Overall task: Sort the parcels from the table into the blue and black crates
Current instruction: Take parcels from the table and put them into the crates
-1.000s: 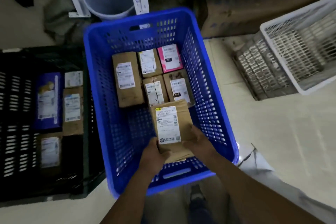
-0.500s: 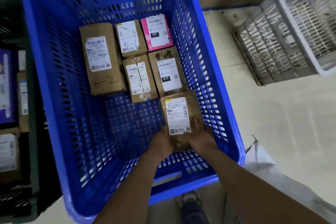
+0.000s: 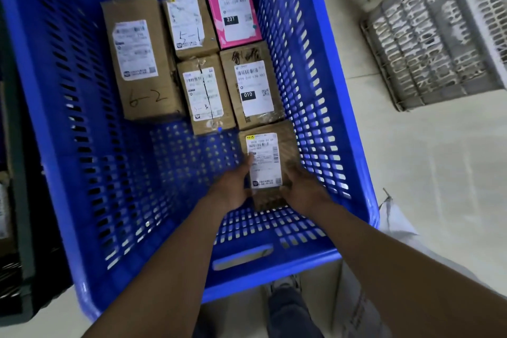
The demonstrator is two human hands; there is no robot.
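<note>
Your left hand (image 3: 233, 189) grips the near left edge of a brown parcel (image 3: 267, 156), with the thumb laid up over its white label. Your right hand (image 3: 303, 189) grips the near right edge, fingers curled down that side.

The parcel lies label up deep inside the blue crate (image 3: 82, 173), in its near right part and close along the right wall. From this angle it is hard to tell whether it sits on the crate's floor or hangs just above it.

Its far end is just beside the 010 parcel (image 3: 252, 85), which is brown. Left of that, touching it, lies a brown parcel with a split label (image 3: 205, 93). Behind these two, the pink parcel (image 3: 233, 15) marked 231 sits toward the crate's far right corner, with the 5-1 parcel (image 3: 189, 25) on its left. The larger 6-2 parcel (image 3: 142, 60) lies along the left side of the group.

Outside, the black crate (image 3: 19, 200) stands beside the blue crate's left wall. Pale slatted crates (image 3: 439, 35) rest on the floor (image 3: 439, 200) to the right, well apart. Your shoe (image 3: 285, 285) shows just below the near rim.
</note>
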